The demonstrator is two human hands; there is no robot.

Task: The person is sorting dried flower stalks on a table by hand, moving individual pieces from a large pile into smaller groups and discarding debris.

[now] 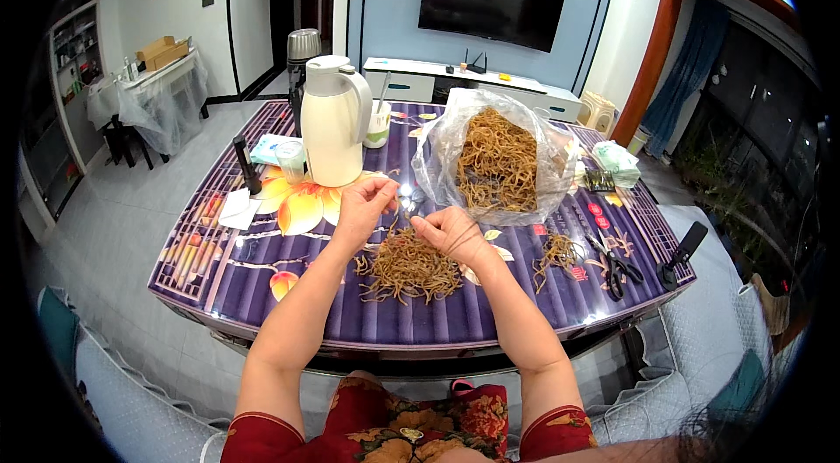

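Observation:
My left hand [362,212] pinches a thin dried brown strand [395,219], which hangs from its fingertips. Just to the right is my right hand [453,234], thumb and fingers drawn together; whether it grips a strand is too small to tell. Under both hands lies a loose pile of dried, stringy plant strands [413,269] on the patterned table [394,328]. Beyond the right hand, a clear plastic bag [433,154] stands wide at its mouth, with many more strands [499,161] inside. A smaller heap of strands [558,251] sits to the right.
Black-handled scissors [615,269] and a black stand [682,255] lie at the table's right. Toward the back left stand a cream thermal jug [333,128], a steel-topped flask [303,46], a cup [378,125], a clear tumbler [291,160] and a black flashlight [247,164]. A tissue pack [617,163] is back right.

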